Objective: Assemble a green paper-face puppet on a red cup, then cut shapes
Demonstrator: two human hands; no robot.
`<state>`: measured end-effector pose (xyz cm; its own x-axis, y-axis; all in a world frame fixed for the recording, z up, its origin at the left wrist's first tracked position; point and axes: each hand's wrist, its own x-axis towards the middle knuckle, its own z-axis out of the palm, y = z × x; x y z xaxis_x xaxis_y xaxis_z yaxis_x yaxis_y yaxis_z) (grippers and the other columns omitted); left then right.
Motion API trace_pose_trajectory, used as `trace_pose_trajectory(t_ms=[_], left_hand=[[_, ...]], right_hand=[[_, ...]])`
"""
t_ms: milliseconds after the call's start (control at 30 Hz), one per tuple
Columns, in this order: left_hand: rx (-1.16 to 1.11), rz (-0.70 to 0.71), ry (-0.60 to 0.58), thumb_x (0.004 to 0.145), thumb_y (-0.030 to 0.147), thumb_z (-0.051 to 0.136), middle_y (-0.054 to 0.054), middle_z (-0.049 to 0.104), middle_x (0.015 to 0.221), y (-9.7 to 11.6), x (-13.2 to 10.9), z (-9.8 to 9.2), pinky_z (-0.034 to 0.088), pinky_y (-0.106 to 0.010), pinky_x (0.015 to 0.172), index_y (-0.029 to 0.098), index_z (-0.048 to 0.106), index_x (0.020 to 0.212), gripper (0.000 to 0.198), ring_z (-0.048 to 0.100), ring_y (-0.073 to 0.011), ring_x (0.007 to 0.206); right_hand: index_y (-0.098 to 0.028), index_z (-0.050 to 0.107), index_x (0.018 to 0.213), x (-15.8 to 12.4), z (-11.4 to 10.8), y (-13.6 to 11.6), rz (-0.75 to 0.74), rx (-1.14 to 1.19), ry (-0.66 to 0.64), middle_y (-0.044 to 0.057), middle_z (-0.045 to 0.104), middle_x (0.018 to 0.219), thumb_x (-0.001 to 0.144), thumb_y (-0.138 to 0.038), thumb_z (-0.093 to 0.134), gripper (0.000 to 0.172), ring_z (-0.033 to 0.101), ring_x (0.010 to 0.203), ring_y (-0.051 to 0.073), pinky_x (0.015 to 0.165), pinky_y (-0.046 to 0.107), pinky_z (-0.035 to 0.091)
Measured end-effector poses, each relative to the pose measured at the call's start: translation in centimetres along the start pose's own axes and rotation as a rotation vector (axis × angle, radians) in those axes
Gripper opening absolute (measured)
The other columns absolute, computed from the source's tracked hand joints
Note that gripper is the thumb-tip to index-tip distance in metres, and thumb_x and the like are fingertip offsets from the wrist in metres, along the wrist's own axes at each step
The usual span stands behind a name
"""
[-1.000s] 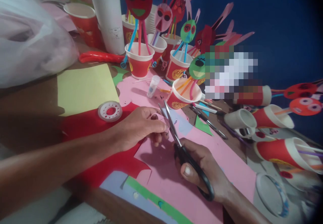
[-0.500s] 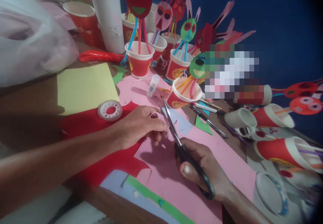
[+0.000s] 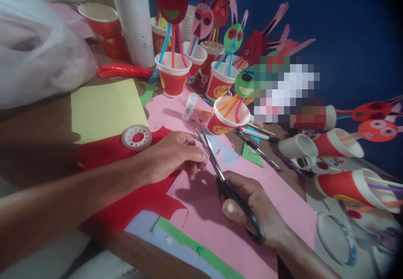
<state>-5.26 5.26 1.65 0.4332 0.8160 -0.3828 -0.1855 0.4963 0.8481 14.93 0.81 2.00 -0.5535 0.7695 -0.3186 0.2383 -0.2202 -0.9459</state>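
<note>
My right hand grips a pair of scissors with black handles, thumb in one loop. The blades point up and away, parted a little at the tips. Beside them, my left hand is closed in a pinch on a small piece of pink paper, mostly covered by the fingers and close to the blades. Both hands are over a large pink sheet. A red paper sheet with curved cut-outs lies under my left forearm, and a white tape roll rests on it.
Red paper cups holding straws with paper faces stand at the back. A yellow sheet lies left, near a white plastic bag. A small clear tube stands ahead of my hands. Pens and a mug are right.
The view has shifted very slightly. The scissors and the pinched pink paper have barely moved; both hands keep their hold.
</note>
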Motion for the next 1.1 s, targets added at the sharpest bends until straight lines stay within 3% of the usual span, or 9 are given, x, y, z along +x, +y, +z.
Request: trace_pose_trajectory(t_ms=[200,500,800,1100], left_hand=[[-0.068,-0.052,-0.063,0.071,0.023,0.064,-0.003,0.062,0.057,0.1,-0.3,-0.1,0.045,-0.019,0.039,0.011,0.059,0.063,0.015,0.053,-0.0086,0.041],[-0.252,0.038,-0.050,0.072,0.028,0.068,-0.001,0.060,0.067,-0.7,-0.5,0.9,0.046,-0.019,0.042,0.015,0.056,0.069,0.019,0.054,-0.0091,0.052],[-0.178,0.053,0.071,0.076,0.025,0.063,0.003,0.058,0.060,-1.0,-0.7,0.9,0.043,-0.017,0.044,0.016,0.055,0.066,0.016,0.053,-0.0068,0.047],[-0.046,0.015,0.117,0.074,0.021,0.060,0.002,0.059,0.060,-0.4,-0.7,0.6,0.040,-0.017,0.044,0.016,0.056,0.063,0.013,0.051,-0.0063,0.046]], right_hand=[[-0.018,0.051,0.079,0.0,0.2,0.0,-0.029,0.032,0.039,-0.005,0.043,0.061,0.075,-0.050,0.064,0.035,0.037,0.051,0.008,0.045,0.020,0.029],[-0.017,0.051,0.079,-0.1,0.9,-0.1,-0.090,0.095,0.118,-0.004,0.046,0.060,0.076,-0.053,0.062,0.037,0.040,0.050,0.008,0.045,0.020,0.030],[-0.018,0.050,0.076,0.1,1.7,0.2,-0.056,0.101,0.095,-0.005,0.044,0.061,0.075,-0.056,0.061,0.040,0.040,0.050,0.008,0.045,0.020,0.029],[-0.018,0.049,0.078,-0.1,1.8,0.3,-0.006,0.086,0.078,-0.004,0.041,0.063,0.073,-0.056,0.062,0.040,0.038,0.052,0.009,0.046,0.021,0.032]])
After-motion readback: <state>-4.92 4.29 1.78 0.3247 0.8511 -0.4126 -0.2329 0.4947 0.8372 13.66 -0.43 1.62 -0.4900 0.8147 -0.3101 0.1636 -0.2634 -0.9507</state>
